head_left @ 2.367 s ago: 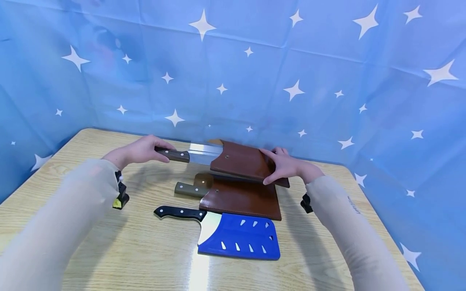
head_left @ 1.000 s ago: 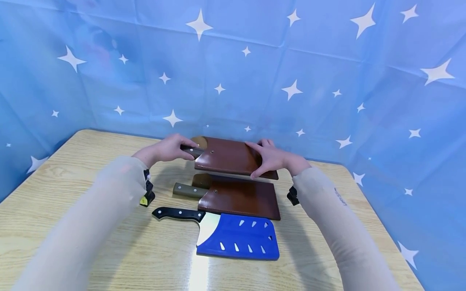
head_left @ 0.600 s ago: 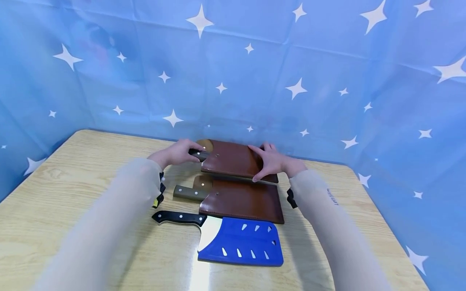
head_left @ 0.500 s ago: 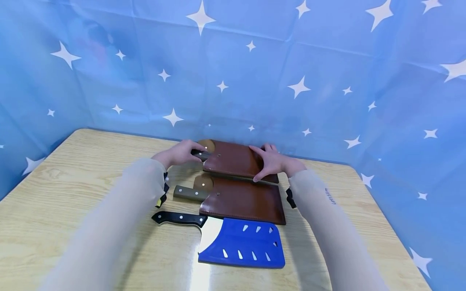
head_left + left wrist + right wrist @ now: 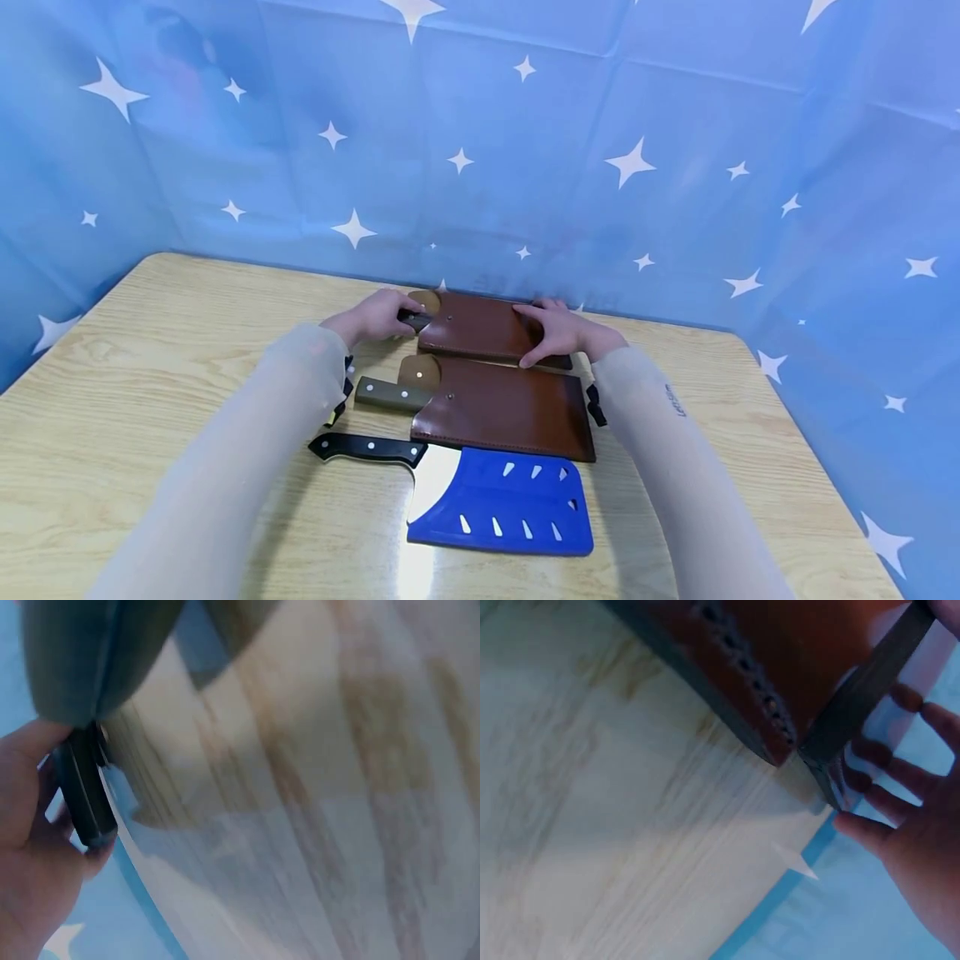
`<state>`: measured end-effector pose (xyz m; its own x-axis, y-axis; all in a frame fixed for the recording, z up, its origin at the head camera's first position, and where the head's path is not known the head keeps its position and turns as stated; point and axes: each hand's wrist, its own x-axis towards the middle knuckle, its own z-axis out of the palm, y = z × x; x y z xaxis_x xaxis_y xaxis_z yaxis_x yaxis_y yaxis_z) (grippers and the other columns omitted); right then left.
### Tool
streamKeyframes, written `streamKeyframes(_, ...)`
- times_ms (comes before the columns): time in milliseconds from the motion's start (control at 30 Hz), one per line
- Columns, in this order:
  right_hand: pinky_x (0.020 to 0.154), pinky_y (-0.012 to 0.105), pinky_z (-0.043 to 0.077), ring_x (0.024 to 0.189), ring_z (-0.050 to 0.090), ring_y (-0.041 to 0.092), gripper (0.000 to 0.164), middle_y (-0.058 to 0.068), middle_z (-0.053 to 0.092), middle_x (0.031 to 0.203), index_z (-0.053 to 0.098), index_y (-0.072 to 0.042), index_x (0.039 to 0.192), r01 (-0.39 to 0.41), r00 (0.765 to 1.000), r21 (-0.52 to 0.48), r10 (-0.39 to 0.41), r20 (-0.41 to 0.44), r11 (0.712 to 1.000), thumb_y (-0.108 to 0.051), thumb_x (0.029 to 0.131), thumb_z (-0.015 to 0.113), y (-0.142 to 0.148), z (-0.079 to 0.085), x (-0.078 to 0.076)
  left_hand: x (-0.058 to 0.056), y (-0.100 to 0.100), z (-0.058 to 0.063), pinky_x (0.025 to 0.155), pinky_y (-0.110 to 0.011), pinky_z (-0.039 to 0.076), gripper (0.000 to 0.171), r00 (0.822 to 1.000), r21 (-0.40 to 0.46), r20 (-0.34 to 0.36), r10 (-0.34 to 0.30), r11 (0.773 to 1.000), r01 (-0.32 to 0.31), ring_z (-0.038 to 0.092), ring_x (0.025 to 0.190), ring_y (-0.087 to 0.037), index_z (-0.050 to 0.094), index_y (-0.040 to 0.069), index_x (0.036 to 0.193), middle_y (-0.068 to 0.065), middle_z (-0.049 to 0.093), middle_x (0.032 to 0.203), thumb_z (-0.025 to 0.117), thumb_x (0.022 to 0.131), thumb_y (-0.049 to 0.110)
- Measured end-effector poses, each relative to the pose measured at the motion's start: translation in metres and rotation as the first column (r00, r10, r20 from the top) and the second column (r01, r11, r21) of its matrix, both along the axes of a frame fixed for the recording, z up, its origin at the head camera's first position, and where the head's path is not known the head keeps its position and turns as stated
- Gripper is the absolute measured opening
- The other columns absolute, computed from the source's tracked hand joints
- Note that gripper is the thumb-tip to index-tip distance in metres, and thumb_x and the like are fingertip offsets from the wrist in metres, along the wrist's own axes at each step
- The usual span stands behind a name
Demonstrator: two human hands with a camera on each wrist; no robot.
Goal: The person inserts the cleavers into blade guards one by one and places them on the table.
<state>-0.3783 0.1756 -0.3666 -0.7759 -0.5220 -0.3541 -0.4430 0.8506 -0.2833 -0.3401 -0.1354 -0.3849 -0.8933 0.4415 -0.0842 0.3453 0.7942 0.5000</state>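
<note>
Across the table lie three sheathed cleavers in a row, handles to the left. My left hand grips the dark handle of the farthest cleaver; the left wrist view shows fingers and thumb around that handle. Its brown leather sheath covers the blade. My right hand spans the sheath's right end, thumb at the near edge and fingers over the far edge. In the right wrist view the fingertips touch the sheath's dark edge.
Just in front lies a second cleaver in a brown leather sheath, with an olive handle. Nearest is a black-handled cleaver in a blue slotted plastic cover. A blue star-patterned cloth hangs behind the wooden table.
The far cleaver's bare blade has slid fully into its leather sheath as my left hand moved right. Both hands then brought it down behind the middle cleaver. The head view has tilted down.
</note>
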Motion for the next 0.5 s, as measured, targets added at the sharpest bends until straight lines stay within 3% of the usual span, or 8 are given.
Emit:
streamKeyframes(167,0.108,0.06,0.021,0.14,0.014,0.042,0.083,0.023,0.018,0.153,0.03,-0.01,0.147,0.028,0.999,-0.061,-0.03,-0.042,0.998,-0.047,0.082,0.066,0.005,0.006,0.003,0.006,0.005,0.003,0.1,-0.057,0.027,0.058,0.995,-0.115,-0.074,0.06,0.991,-0.069,0.032,0.129,-0.042,0.041,0.011,0.142,-0.019,0.039,0.144,0.061,0.088,0.022)
streamKeyframes(333,0.108,0.059,0.022,0.138,0.021,0.041,0.071,0.023,0.026,0.15,0.033,-0.006,0.145,0.057,0.992,-0.09,-0.067,-0.109,0.994,-0.047,0.091,0.053,0.01,0.013,0.016,0.015,-0.01,0.008,0.105,-0.063,0.017,0.064,0.983,-0.061,-0.128,0.135,0.988,-0.144,0.018,0.137,-0.045,0.027,0.01,0.148,-0.021,0.022,0.152,0.054,0.094,0.029)
streamKeyframes(500,0.106,0.065,0.016,0.138,0.018,0.042,0.068,0.019,0.026,0.151,0.027,-0.012,0.148,0.084,0.968,-0.072,-0.098,-0.233,0.994,-0.052,0.095,0.042,0.018,0.011,0.033,0.033,-0.032,0.009,0.106,-0.065,0.01,0.065,0.976,-0.037,-0.158,0.149,0.987,-0.157,0.012,0.138,-0.048,0.02,0.009,0.149,-0.022,0.015,0.154,0.043,0.097,0.041)
